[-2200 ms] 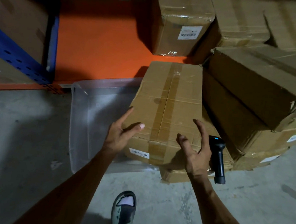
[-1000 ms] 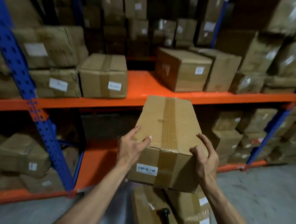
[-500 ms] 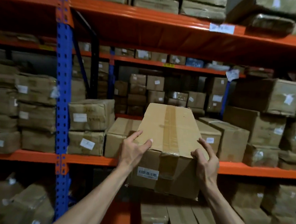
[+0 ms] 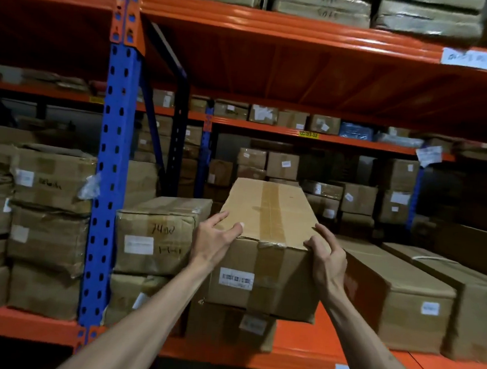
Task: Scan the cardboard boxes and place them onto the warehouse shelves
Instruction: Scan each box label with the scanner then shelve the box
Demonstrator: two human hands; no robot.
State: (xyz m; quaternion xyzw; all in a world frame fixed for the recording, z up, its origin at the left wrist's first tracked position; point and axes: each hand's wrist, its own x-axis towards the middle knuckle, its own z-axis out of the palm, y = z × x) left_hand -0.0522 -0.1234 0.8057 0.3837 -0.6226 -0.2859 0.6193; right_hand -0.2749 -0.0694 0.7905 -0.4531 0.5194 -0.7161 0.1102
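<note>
I hold a long taped cardboard box (image 4: 267, 243) with a white barcode label on its near end, at chest height in front of the orange shelf (image 4: 296, 355). My left hand (image 4: 214, 240) grips its near left top corner and my right hand (image 4: 328, 258) grips its near right corner. The box's far end reaches in over the shelf, above a lower box (image 4: 226, 325) that lies there. Whether the held box rests on that lower box is hidden. The scanner is out of view.
A labelled box stack (image 4: 158, 233) stands just left of the held box, and long boxes (image 4: 396, 296) lie to its right. A blue upright post (image 4: 107, 175) rises at the left. The shelf above (image 4: 304, 36) forms a low orange ceiling. More boxes fill the racks behind.
I lifted the box off the floor pile, where the scanner stayed, and raised it to the middle shelf. In the last half second it has moved forward and over the shelf.
</note>
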